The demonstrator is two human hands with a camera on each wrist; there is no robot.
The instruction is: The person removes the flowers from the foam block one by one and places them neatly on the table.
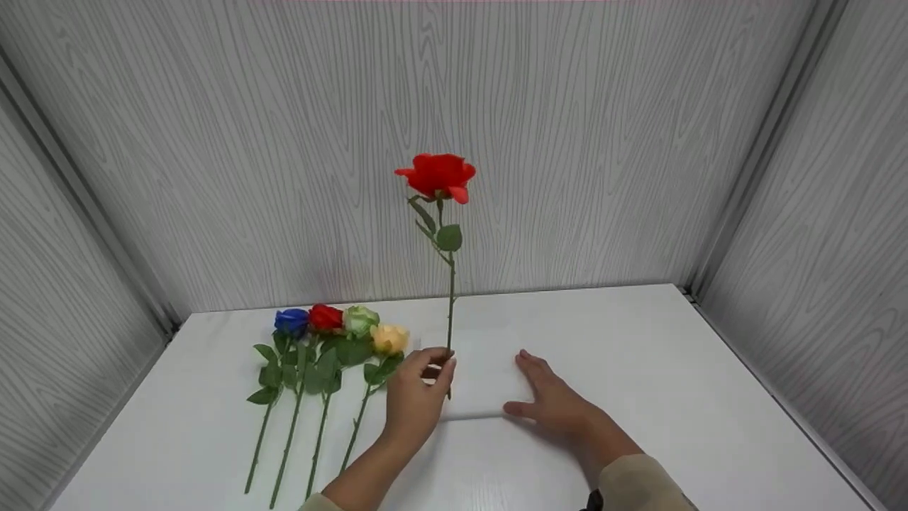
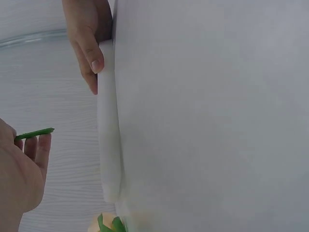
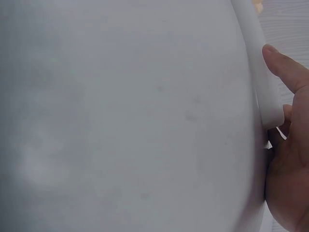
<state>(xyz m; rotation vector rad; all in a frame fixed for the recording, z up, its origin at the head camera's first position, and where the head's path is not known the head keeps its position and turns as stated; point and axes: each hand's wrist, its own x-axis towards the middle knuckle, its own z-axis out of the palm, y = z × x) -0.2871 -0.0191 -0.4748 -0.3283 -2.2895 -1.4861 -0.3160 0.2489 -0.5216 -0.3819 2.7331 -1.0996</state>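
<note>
A bright red rose (image 1: 436,175) stands upright in my left hand (image 1: 413,404), which pinches its green stem low down between thumb and fingers. In the left wrist view the stem's cut end (image 2: 41,132) pokes out past the fingertips. Between the hands lies a flat white slab (image 1: 475,383) on the table. My right hand (image 1: 557,397) is at the slab's right side, its fingers spread and straight. The right wrist view shows the thumb (image 3: 285,67) against the slab's edge (image 3: 263,72), with other fingers partly hidden near its corner.
Left of the slab lie several roses with long stems: a blue rose (image 1: 291,322), a dark red rose (image 1: 325,318), a pale green rose (image 1: 360,321) and a yellow-orange rose (image 1: 389,339). Grey wood-grain panels (image 1: 567,142) enclose the white table (image 1: 674,397) at the back and sides.
</note>
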